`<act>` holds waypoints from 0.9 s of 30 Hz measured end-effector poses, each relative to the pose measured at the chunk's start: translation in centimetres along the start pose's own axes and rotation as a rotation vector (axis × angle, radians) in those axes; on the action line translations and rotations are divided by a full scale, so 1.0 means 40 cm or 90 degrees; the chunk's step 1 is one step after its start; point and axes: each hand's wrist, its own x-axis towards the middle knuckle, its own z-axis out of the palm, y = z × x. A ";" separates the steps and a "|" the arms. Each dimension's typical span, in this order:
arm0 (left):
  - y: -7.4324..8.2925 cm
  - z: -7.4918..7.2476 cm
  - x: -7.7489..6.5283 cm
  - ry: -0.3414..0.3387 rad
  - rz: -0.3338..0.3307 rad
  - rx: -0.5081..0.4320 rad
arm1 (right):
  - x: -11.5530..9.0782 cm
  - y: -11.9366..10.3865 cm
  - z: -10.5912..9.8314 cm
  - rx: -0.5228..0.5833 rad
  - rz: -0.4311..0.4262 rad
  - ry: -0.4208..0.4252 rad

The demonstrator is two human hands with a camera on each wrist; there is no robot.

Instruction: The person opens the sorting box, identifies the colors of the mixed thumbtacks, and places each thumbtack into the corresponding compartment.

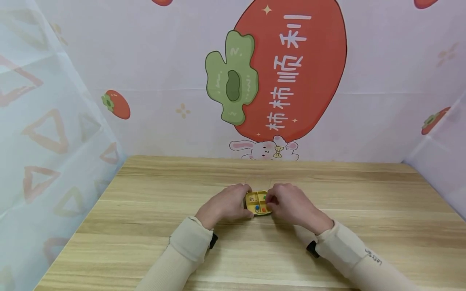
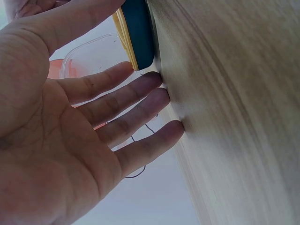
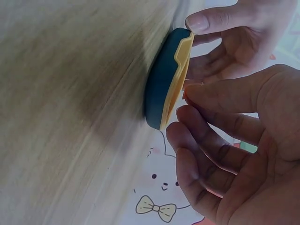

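A small compartment box (image 1: 253, 208), teal outside with a yellow divided inside, sits open on the table, its clear lid (image 2: 91, 52) raised at the back. My left hand (image 1: 226, 207) holds the box's left side between thumb and index finger, the other fingertips down on the table. Over the right-hand compartments, my right hand (image 1: 292, 205) has thumb and index finger together, with a small orange piece (image 3: 184, 93) at their tips. A blue ball (image 1: 257, 207) with a small ring beside it lies in the front left compartment; a green piece (image 1: 265, 197) shows in the back right one.
The wooden table (image 1: 145, 234) extends around the box to both sides and in front. A printed cloth backdrop (image 1: 164, 133) rises at the table's back edge, and another cloth (image 1: 54, 101) hangs at the left.
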 end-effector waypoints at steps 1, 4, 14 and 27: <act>0.000 0.001 0.000 0.000 0.000 0.000 | 0.000 -0.001 0.001 -0.001 0.001 0.001; 0.000 0.001 0.000 0.000 -0.001 0.000 | 0.000 -0.004 0.002 0.003 0.004 0.002; 0.000 0.002 0.001 -0.002 -0.001 0.009 | 0.002 -0.005 0.013 -0.007 -0.011 -0.001; 0.002 -0.001 0.001 -0.003 0.001 0.011 | 0.002 -0.003 0.020 -0.012 -0.021 0.000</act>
